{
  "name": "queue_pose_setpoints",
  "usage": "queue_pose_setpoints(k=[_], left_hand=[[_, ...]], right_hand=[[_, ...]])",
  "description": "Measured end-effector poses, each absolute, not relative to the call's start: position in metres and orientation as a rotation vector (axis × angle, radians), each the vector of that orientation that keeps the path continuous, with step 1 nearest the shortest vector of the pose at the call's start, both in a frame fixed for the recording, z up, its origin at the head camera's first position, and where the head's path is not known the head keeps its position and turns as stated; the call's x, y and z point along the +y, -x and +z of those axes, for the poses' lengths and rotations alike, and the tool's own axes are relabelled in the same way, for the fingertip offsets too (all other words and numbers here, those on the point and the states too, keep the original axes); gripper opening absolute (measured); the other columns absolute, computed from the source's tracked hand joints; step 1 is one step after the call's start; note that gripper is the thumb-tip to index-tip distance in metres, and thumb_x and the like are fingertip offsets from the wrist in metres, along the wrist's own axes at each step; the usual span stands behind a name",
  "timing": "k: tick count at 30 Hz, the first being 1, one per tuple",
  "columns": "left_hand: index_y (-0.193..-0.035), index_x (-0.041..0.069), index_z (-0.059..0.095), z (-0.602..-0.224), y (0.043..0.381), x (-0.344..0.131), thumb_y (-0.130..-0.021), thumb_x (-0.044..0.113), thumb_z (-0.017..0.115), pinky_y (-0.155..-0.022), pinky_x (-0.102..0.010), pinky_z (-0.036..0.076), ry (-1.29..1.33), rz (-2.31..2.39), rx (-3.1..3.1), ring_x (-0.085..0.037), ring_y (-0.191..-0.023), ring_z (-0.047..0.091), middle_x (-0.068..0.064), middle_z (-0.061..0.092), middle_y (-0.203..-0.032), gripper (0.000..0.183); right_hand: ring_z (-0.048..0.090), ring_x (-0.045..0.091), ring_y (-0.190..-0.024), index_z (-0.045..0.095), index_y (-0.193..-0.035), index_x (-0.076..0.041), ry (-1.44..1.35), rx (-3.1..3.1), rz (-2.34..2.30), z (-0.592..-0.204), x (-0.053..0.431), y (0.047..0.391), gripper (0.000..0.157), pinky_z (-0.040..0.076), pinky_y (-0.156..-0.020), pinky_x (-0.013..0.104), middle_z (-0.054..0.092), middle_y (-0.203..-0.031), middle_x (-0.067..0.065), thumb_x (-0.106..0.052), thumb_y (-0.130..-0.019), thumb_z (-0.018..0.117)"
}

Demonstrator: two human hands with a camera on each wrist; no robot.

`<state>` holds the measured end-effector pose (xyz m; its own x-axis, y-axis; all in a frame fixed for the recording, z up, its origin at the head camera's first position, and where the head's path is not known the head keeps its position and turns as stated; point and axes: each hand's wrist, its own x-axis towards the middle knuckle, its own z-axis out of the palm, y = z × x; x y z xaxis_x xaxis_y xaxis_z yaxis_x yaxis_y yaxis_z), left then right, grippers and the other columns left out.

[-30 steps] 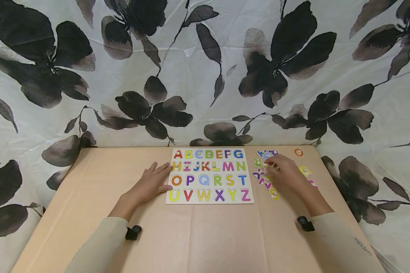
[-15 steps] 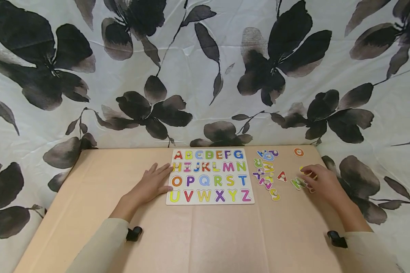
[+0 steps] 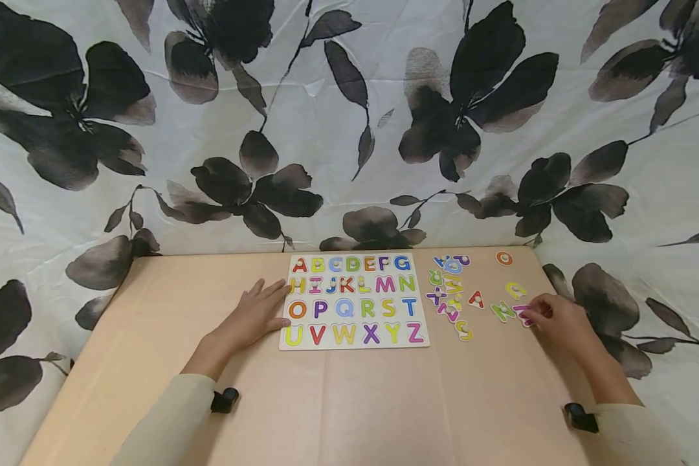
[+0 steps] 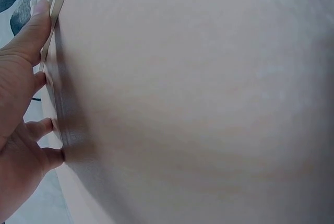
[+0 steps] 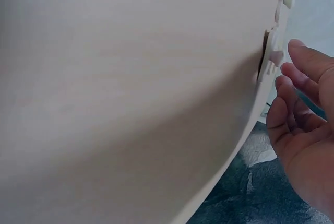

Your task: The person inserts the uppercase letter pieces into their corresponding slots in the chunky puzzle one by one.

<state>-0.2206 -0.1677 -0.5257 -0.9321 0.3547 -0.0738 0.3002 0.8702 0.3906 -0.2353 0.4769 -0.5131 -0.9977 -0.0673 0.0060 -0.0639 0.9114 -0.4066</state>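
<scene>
In the head view, a white alphabet board (image 3: 354, 321) with coloured letters lies flat. My left hand (image 3: 256, 314) rests at its left edge, fingers spread; the left wrist view shows the thumb (image 4: 32, 36) on the board's edge. My right hand (image 3: 567, 327) is at a magenta letter piece (image 3: 522, 315), its exact letter partly covered. In the right wrist view, thumb and index finger stand slightly apart beside a piece's small knob (image 5: 277, 56), not closed on it. A green letter N piece (image 3: 503, 311) and a yellow letter piece (image 3: 515, 290) lie close by.
Right of the board several loose letter pieces lie in a cluster, including a yellow piece (image 3: 463, 331). A red A (image 3: 476, 299) and an orange O (image 3: 503, 258) lie apart. The table (image 3: 373, 408) meets a floral cloth (image 3: 338, 129) behind.
My right hand has moved right, from the cluster beside the board to the magenta piece near the table's right side. The red A, hidden at first, now shows. My left hand has stayed put.
</scene>
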Motion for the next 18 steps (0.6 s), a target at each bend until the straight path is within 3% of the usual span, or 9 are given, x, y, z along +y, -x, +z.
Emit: queue_pose_setpoints(k=[6,18], left_hand=[[-0.160,0.010,0.039,-0.5232,0.2190,-0.1698,-0.094,0.048,0.071,-0.115,-0.081,0.017,-0.520,0.569,2.904,-0.058,-0.153,0.017,-0.016,0.034,-0.167,0.082],[-0.159,0.010,0.040,-0.5265,0.2218,-0.1711,-0.094,0.049,0.072,-0.113,-0.082,0.018,-0.535,0.575,2.916,-0.057,-0.153,0.018,-0.015,0.034,-0.167,0.082]], right_hand=[[0.053,0.019,-0.076,0.067,-0.100,-0.001,0.104,3.055,-0.615,-0.5181,0.4760,0.2342,0.026,0.043,-0.064,0.032,0.062,-0.081,0.005,-0.024,-0.093,0.077],[0.055,0.022,-0.075,0.066,-0.099,0.001,0.130,3.076,-0.579,-0.5109,0.4727,0.2329,0.020,0.045,-0.063,0.032,0.064,-0.080,0.007,-0.016,-0.094,0.075]])
